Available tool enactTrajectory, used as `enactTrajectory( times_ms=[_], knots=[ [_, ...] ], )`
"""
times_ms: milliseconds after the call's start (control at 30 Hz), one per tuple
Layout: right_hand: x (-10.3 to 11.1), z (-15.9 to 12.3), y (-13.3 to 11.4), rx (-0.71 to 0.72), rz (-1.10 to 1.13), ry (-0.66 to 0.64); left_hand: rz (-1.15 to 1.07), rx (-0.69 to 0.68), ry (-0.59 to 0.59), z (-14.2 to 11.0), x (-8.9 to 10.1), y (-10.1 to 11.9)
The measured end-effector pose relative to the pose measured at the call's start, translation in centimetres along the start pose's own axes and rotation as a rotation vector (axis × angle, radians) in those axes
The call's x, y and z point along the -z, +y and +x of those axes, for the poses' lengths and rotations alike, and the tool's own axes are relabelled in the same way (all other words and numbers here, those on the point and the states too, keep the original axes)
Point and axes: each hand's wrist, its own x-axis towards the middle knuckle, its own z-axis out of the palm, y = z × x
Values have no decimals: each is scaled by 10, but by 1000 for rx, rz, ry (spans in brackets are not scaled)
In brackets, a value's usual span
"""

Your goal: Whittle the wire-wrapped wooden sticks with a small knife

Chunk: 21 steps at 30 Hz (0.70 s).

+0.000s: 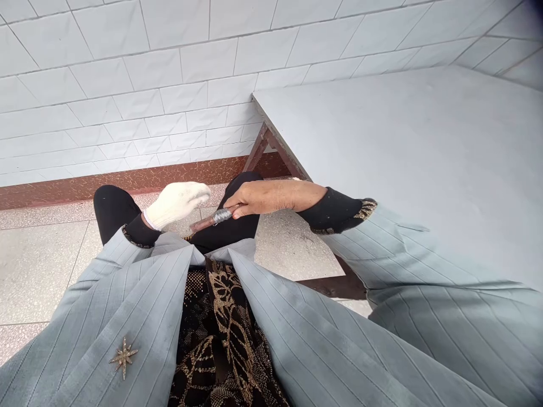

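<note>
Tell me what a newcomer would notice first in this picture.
The eye goes first to the centre, where the bare right hand grips a brown rod bound with silver tape, beside the left hand in a white knit glove. Below them, a grey pinstriped jacket fills the foreground, with a gold star brooch on its front. At upper right, a grey table top stands against a white tiled wall.

White tiled wall (144,96) ahead of R hand (258,199) (brown speckled skirting (127,181) at its base), grey-topped table (403,141) w/ dark wood legs (265,147) to the right, speckled tile floor (38,265) below.
</note>
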Motion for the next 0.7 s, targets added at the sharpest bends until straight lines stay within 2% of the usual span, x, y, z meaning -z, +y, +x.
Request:
enactTrajectory(
  times_ms=[67, 100, 167, 267, 300, 367, 467, 533, 600, 700],
  knots=[
    [1, -1, -5, 61, 149, -76, -151, 27, -4, 2, -3, -1],
    [3, -2, -7, 85, 208, -51, -244, 50, 2, 2, -7, -2],
    [7, -2, -10, 87, 295, 163, -453, 103, 16, 2, -16, -3],
    [13, -2, -7, -13, 370, 607, -722, 148, 11, -1, -30, -1],
    [15, -2, -5, -58, 374, 709, -764, 145, -3, -2, -32, 0],
    [17, -1, 1, -153, 331, 807, -753, 124, -48, -3, -33, 3],
    [15, 2, 9, -282, 134, 821, -601, 66, -107, -4, -28, 7],
    [12, 3, 12, -348, -50, 765, -472, 25, -125, -4, -25, 10],
    [8, 4, 12, -406, -219, 657, -305, 2, -132, -5, -23, 11],
    [3, 7, 10, -449, -383, 428, -29, -8, -109, -6, -22, 12]
  ],
)
